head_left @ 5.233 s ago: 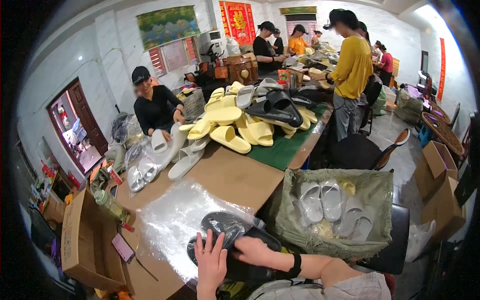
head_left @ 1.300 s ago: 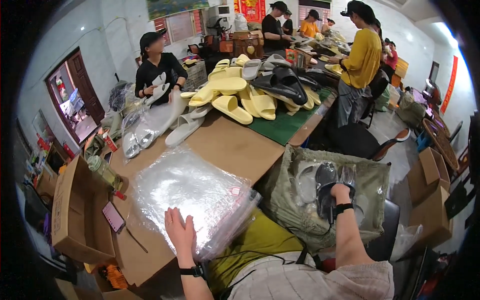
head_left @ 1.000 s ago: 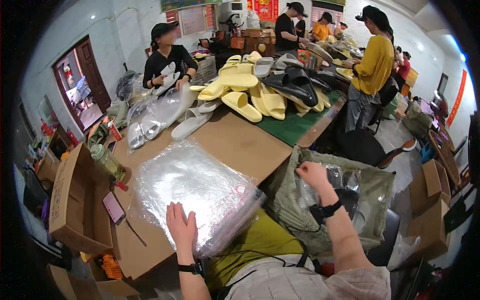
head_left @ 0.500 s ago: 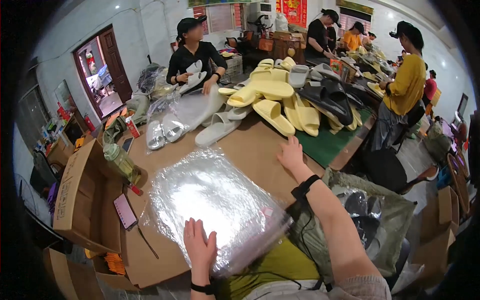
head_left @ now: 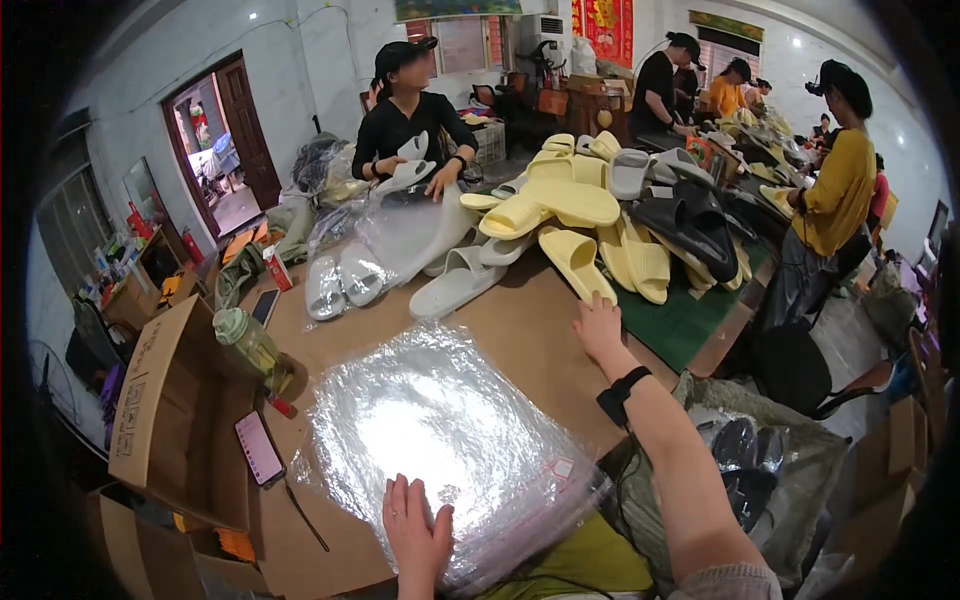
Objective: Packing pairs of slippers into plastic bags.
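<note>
My left hand [head_left: 415, 530] rests flat on a stack of clear plastic bags [head_left: 430, 400], its fingers out and holding nothing. The stack is shiny and lies at the near side of the brown tabletop [head_left: 520, 345]. Stretched forward, my right hand [head_left: 600, 330] has its fingertips at the near tip of a yellow slide slipper [head_left: 575, 262]. The fingers look extended, not wrapped round it. More yellow slippers [head_left: 555, 195] pile up behind, with a black slipper [head_left: 690, 225] on the right. A light grey slipper [head_left: 458, 283] lies beyond the bags.
A cardboard box [head_left: 180, 400], a bottle [head_left: 250, 350] and a phone [head_left: 260, 450] are at my left. A sack of bagged dark slippers [head_left: 740, 450] sits at my right. Across the table, a person [head_left: 415, 130] holds grey slippers; others work at the back right.
My right hand has come up to the yellow slipper's tip, its fingertips now at it. My left hand stays on the bags. The whole view has shifted slightly.
</note>
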A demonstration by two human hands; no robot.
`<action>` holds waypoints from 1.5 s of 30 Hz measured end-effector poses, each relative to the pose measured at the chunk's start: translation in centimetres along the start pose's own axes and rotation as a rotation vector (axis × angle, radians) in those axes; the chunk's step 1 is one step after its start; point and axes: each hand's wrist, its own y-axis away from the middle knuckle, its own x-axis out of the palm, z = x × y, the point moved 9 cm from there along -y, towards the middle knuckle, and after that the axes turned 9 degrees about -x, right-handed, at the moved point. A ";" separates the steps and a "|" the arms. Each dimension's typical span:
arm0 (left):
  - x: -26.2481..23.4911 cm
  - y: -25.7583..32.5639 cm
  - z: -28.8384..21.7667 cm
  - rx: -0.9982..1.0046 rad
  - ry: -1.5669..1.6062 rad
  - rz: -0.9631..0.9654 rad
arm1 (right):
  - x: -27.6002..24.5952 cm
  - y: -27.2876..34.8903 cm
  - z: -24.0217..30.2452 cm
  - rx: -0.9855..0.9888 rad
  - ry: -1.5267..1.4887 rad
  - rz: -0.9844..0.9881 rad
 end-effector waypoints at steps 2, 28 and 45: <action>-0.2 -0.2 -0.2 -0.007 0.003 0.004 | -2.9 1.7 1.7 -0.088 -0.033 -0.169; 0.1 0.5 0.3 0.107 0.004 -0.138 | -24.2 26.4 17.0 -0.889 -0.550 -0.412; 0.5 -0.2 -0.1 0.139 0.043 -0.147 | -6.5 7.3 7.8 -0.232 -0.769 -0.015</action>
